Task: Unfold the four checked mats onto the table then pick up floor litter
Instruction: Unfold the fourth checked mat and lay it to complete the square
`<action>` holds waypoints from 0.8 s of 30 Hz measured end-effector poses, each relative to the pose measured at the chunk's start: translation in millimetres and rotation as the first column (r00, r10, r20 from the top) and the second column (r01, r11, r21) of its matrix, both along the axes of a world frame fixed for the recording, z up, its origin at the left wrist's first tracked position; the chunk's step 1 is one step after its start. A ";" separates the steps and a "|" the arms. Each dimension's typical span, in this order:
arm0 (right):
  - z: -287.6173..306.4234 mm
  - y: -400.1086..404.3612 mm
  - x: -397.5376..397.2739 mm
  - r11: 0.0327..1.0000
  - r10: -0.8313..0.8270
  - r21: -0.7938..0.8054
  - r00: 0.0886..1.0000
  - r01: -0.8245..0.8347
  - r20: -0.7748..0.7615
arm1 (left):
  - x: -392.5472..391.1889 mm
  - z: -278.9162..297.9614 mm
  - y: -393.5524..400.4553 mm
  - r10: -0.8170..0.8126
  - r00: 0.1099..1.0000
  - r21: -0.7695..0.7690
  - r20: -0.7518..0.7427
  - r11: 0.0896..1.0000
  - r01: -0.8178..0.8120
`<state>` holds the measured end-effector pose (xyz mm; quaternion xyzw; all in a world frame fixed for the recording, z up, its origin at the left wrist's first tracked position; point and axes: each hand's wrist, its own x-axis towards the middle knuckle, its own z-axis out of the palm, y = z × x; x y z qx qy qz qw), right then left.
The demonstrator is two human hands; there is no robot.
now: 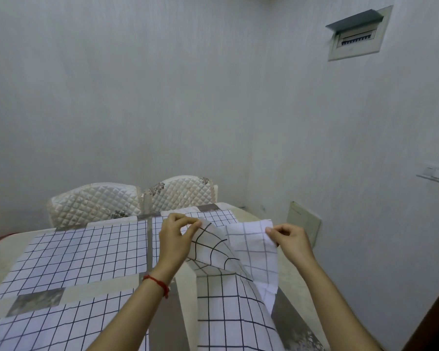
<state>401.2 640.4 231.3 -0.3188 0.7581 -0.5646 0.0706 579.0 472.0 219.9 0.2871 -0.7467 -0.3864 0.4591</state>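
Three white, black-gridded cloth mats already flat on the beige patterned table at nine, eleven and seven o'clock; fourth checked mat half-opened at five o'clock, corners pinched by left hand and right hand; floor litter unseen, pending.

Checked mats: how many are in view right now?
4: far-left mat flat, near-left mat flat, far-right mat behind the hands, held mat half unfolded.

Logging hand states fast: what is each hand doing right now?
Left hand: pinching the raised edge of the checked mat.
Right hand: pinching the same mat's other corner.
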 end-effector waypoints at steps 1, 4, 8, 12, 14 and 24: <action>-0.3 -0.5 -5.5 0.999 -0.035 0.022 0.999 0.036 -0.018 | 3.4 -2.0 -6.1 0.027 0.999 0.012 0.032 1.000 -0.028; -1.5 -3.9 -21.1 0.993 -0.104 0.049 0.993 0.107 -0.051 | 13.1 -7.8 -21.4 0.019 0.999 0.092 0.049 0.995 -0.024; -0.3 -9.9 -35.9 0.985 -0.156 0.065 0.985 0.161 -0.078 | 26.2 -12.9 -33.2 -0.041 0.999 0.252 0.030 0.967 0.032; 0.4 -16.3 -46.7 0.977 -0.187 0.089 0.978 0.195 -0.089 | 31.2 -19.7 -43.4 -0.033 0.999 0.348 -0.018 0.937 0.037; 0.1 -19.0 -52.8 0.969 -0.214 0.103 0.971 0.225 -0.103 | 29.8 -22.5 -49.1 -0.003 0.999 0.382 -0.042 0.924 0.019; -14.0 -39.5 -103.3 0.963 -0.236 0.137 0.972 0.233 0.002 | 3.6 -26.7 -76.8 0.187 0.957 0.210 0.220 0.949 -0.234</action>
